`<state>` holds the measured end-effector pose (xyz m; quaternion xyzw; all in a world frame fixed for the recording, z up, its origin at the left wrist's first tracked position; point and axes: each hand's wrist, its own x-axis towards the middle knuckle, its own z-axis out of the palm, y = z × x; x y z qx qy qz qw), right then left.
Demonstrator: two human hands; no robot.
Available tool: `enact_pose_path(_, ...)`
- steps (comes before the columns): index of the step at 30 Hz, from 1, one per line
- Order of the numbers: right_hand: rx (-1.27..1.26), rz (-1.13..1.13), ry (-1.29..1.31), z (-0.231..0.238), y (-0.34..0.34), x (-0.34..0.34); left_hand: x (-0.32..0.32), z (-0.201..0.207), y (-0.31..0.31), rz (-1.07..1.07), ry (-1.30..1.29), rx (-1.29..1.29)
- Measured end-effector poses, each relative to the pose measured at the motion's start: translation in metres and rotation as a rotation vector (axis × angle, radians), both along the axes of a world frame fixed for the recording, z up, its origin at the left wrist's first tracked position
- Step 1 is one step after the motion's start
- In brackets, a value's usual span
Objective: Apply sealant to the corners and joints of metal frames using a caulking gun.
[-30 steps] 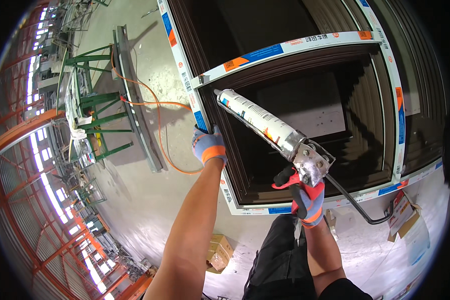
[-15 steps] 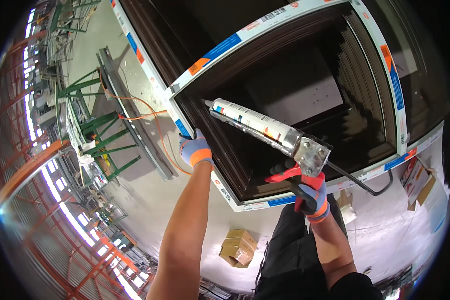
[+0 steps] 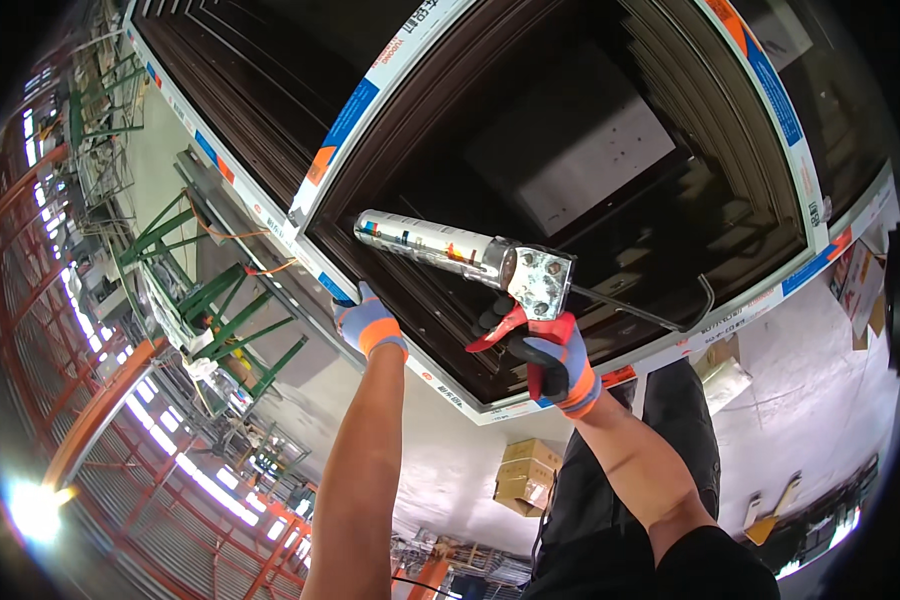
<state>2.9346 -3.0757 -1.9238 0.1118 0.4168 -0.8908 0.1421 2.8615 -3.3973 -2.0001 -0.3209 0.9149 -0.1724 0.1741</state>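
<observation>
Our right hand (image 3: 550, 362) clenched round the caulking gun (image 3: 470, 258), tube lying up-left of it over the dark door frame (image 3: 530, 150), left hand (image 3: 368, 325) gripping the frame's taped edge, cardboard boxes (image 3: 522, 475) below our hands, green racks (image 3: 220, 300) off left

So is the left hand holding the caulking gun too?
No, only the right hand grips the caulking gun; the left hand rests on the door frame's taped edge.

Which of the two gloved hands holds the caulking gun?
The right hand holds it, closed around the red handle of the caulking gun. The left hand instead rests on the taped edge of the dark frame, away from the tool.
</observation>
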Motion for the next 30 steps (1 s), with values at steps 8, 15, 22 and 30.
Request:
enact_pose_path(8,-0.137,0.034,-0.044,-0.013,-0.001,-0.001,-0.008,0.034,0.043,0.022,0.241,0.063)
enact_pose_path(15,-0.09,0.064,-0.125,-0.015,-0.003,0.002,-0.015,0.052,0.067,0.185,0.445,0.143)
enact_pose_path(22,-0.056,-0.015,0.029,-0.012,-0.013,0.005,0.002,0.012,0.014,0.023,0.371,0.114)
enact_pose_path(30,-0.139,-0.09,0.004,-0.007,-0.014,0.004,0.007,-0.004,-0.003,0.029,0.313,0.148)
